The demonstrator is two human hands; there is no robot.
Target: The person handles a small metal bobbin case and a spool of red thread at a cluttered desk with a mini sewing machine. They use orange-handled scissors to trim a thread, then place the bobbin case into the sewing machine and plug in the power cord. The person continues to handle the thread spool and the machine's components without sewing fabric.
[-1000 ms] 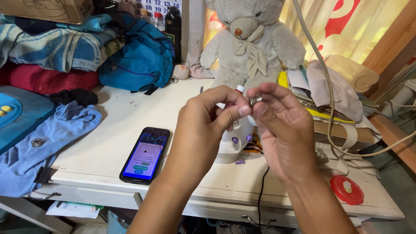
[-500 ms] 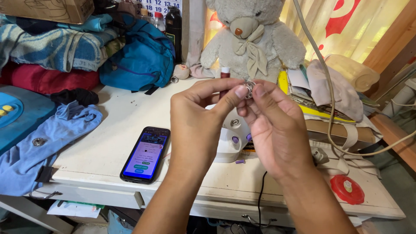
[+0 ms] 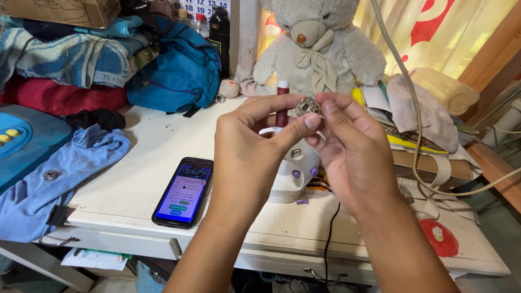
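1. Head view, hands: the left hand [image 3: 255, 146] and right hand [image 3: 353, 149] are raised together above the table [image 3: 130, 179], in front of the bear [image 3: 317, 46].
2. Head view, bobbin: a small round metal bobbin [image 3: 307, 106] with holes in its flange sits at the fingertips of both hands, above the white machine [image 3: 293, 173].
3. Left hand state: thumb and forefinger are curved toward the bobbin, and the thumb tip lies just below it. The other fingers are folded behind and mostly hidden.
4. Right hand state: thumb and forefinger are pressed on the right side of the bobbin, pinching it. The remaining fingers are curled in toward the palm.
5. Spool: a dark red thread spool [image 3: 282, 103] stands upright on the machine, just behind the left thumb.
6. Phone: a phone [image 3: 183, 191] lies flat, screen lit, near the front table edge, left of the left forearm.
7. Left side: a blue garment [image 3: 59, 173] hangs over the table edge; a blue backpack [image 3: 173, 70] lies behind it.
8. Right side: a red disc [image 3: 439, 237] rests near the right front corner. A black cord [image 3: 329, 233] runs down from the machine over the table edge.
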